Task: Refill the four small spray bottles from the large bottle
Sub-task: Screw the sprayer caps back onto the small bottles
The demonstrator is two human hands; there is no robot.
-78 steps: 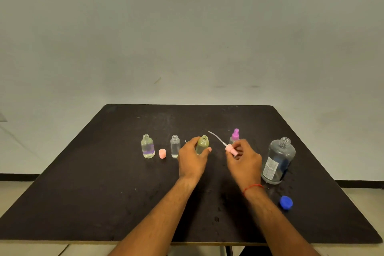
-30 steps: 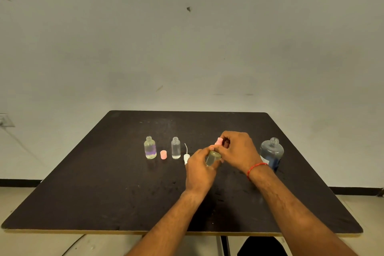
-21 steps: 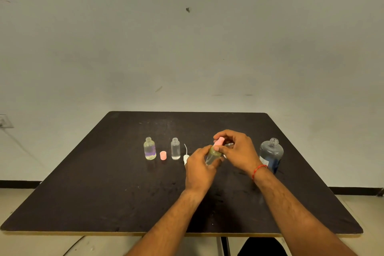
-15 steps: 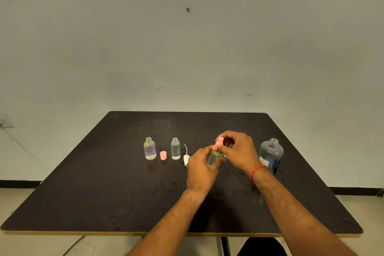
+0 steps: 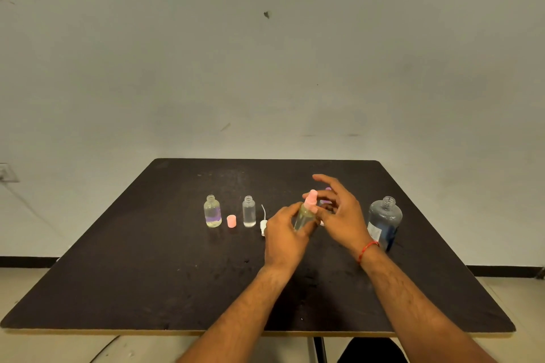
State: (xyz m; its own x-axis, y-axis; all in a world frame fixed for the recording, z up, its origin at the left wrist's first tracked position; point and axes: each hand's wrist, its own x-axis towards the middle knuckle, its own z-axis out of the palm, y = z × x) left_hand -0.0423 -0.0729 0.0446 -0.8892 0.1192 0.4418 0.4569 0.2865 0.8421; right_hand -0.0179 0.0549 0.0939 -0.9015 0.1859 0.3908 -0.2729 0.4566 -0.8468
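Now left hand [image 5: 284, 240] grip closed round yellowish spray bottle [image 5: 303, 216], pink sprayer [image 5: 311, 203] on top; right hand [image 5: 339, 215] fingers spread, loose beside sprayer, above worktop [image 5: 147, 274].

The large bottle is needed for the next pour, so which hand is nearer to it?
Right. The right hand is just beside the large bottle, on its left, not touching it. The left hand is farther left, holding the yellowish spray bottle.
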